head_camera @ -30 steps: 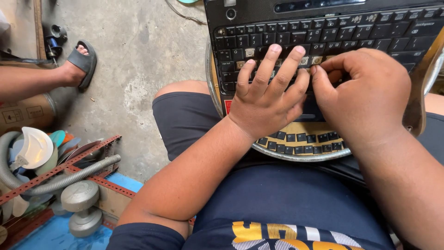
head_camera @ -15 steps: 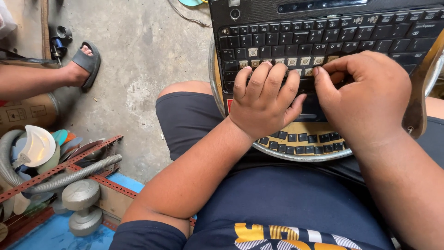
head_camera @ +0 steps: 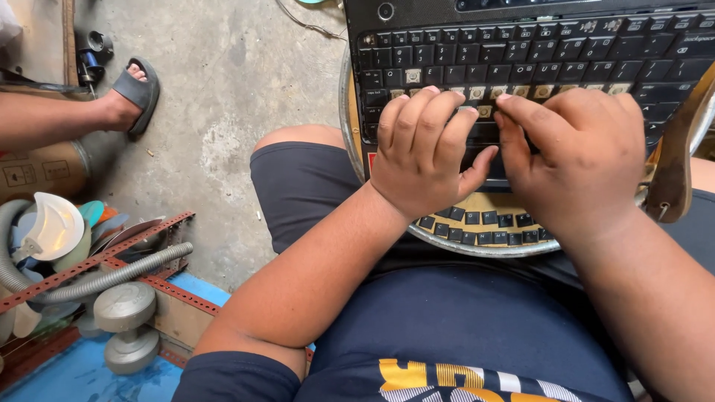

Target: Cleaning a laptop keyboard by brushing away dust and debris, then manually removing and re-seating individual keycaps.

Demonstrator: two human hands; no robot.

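A black laptop keyboard (head_camera: 566,52) lies across a round metal tray (head_camera: 477,249) on my lap. Several key caps are off, leaving tan sockets in one row. Loose black key caps (head_camera: 477,219) lie on the tray's near part. My left hand (head_camera: 424,149) rests on the keyboard's middle with its fingers curled together and its thumb stretched to the right. My right hand (head_camera: 581,156) is beside it, its index fingertip pressed on a key in the bared row. The right thumb is hidden, so any grip cannot be seen.
A brown worn handle-like piece (head_camera: 674,164) leans over the tray's right edge. Another person's foot in a grey sandal (head_camera: 134,93) is on the concrete floor at left. Below it are a cardboard box (head_camera: 45,167), a grey hose (head_camera: 112,275), red perforated strips (head_camera: 97,257) and a grey dumbbell (head_camera: 126,327).
My left hand's fingers, spread a second ago, have drawn together and curled over the keys. My right hand has stayed on the same row.
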